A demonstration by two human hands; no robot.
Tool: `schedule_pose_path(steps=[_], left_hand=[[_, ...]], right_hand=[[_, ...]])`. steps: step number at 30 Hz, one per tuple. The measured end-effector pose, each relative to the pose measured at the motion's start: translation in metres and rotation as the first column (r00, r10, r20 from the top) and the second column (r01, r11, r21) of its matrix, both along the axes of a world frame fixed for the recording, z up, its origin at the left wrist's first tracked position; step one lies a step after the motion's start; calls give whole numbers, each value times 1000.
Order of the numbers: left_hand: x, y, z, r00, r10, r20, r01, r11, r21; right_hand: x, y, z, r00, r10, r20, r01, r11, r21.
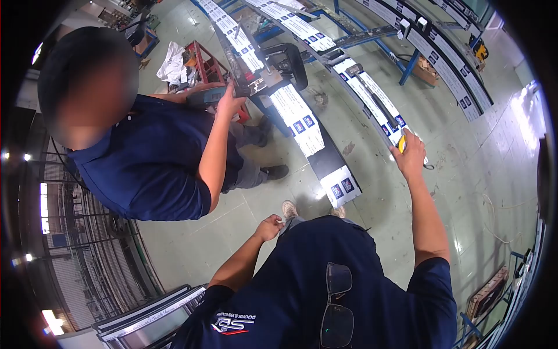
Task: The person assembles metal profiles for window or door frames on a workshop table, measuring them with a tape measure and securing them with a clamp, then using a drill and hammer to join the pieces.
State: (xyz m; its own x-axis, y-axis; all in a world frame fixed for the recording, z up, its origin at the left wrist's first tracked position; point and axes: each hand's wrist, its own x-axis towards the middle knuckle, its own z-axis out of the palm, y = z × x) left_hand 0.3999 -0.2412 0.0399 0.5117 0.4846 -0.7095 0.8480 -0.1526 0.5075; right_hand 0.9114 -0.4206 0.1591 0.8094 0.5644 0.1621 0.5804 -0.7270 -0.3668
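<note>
My right hand point(411, 154) is closed around a yellow tape measure point(401, 143), mostly covered by my fingers. It is at the near end of a long, narrow profile point(372, 96) covered in white printed film. A dark bar point(381, 104) lies along the top of that profile. My left hand point(269, 228) hangs low beside my body, its fingers loosely curled, with nothing visible in them. Ahead of it, a wider film-covered profile point(296, 119) reaches toward me, its dark surface showing through a gap in the film.
A co-worker point(151, 157) stands at the left, both hands near a dark clamp-like frame point(288, 64) on the wider profile. Behind is a red crate point(203, 61). Curved profiles point(433, 55) rest on blue stands point(409, 67) at the right. Window-like frames point(154, 314) are at lower left.
</note>
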Motion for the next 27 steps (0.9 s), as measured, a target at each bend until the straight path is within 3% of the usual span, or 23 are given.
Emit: schedule_pose_path(steps=[2, 3, 6, 7, 8, 9, 10, 11, 13, 15, 16, 18, 19, 21, 24, 25, 27], left_hand=[[28, 4, 32, 998, -48, 29, 46, 997, 68], [51, 8, 63, 990, -30, 136, 23, 998, 50], [125, 22, 161, 877, 56, 477, -70, 997, 11], [149, 43, 179, 740, -45, 672, -98, 980, 174], [177, 62, 232, 753, -1, 658, -157, 971, 182], [205, 85, 270, 649, -135, 749, -248, 893, 376], [229, 106, 303, 653, -182, 736, -342, 796, 500], [255, 137, 324, 546, -123, 829, -441, 799, 409], [299, 184, 367, 567, -195, 800, -601, 566, 564], [336, 236, 377, 699, -254, 668, -590, 322, 740], [351, 257, 381, 691, -265, 673, -594, 323, 737], [372, 289, 380, 865, -61, 498, -439, 386, 811], [380, 299, 380, 865, -53, 498, -442, 385, 810], [389, 312, 383, 940, 82, 332, -318, 571, 757], [400, 325, 379, 983, 67, 168, -176, 570, 803], [402, 331, 371, 994, 35, 104, -106, 542, 834], [406, 353, 365, 999, -6, 38, -27, 592, 806]], right_hand=[[-2, 1, 5, 999, 0, 34, 0, 1000, 18], [-2, 2, 9, 999, 5, 45, -6, 1000, 22], [1, 24, 27, 967, 73, 246, -140, 954, 267], [1, 43, 33, 965, 82, 249, -148, 954, 259], [2, 68, 37, 962, 165, 216, -238, 895, 377], [-1, 94, 43, 950, 247, 190, -310, 814, 491], [-10, 122, 53, 945, 299, 135, -324, 783, 532], [-17, 155, 65, 934, 345, 89, -331, 746, 578], [-23, 217, 65, 909, 415, 40, -347, 698, 626], [-25, 281, 57, 912, 407, -52, -233, 619, 749], [-22, 309, 59, 920, 388, -61, -204, 603, 771], [-17, 353, 64, 926, 358, -122, -131, 605, 785], [-15, 372, 67, 922, 347, -174, -88, 622, 778], [-11, 396, 66, 910, 353, -216, -53, 618, 784], [-6, 415, 74, 843, 441, -309, -107, 698, 708], [-5, 419, 70, 832, 446, -329, -98, 702, 705], [-1, 424, 63, 833, 476, -282, -133, 667, 733]])
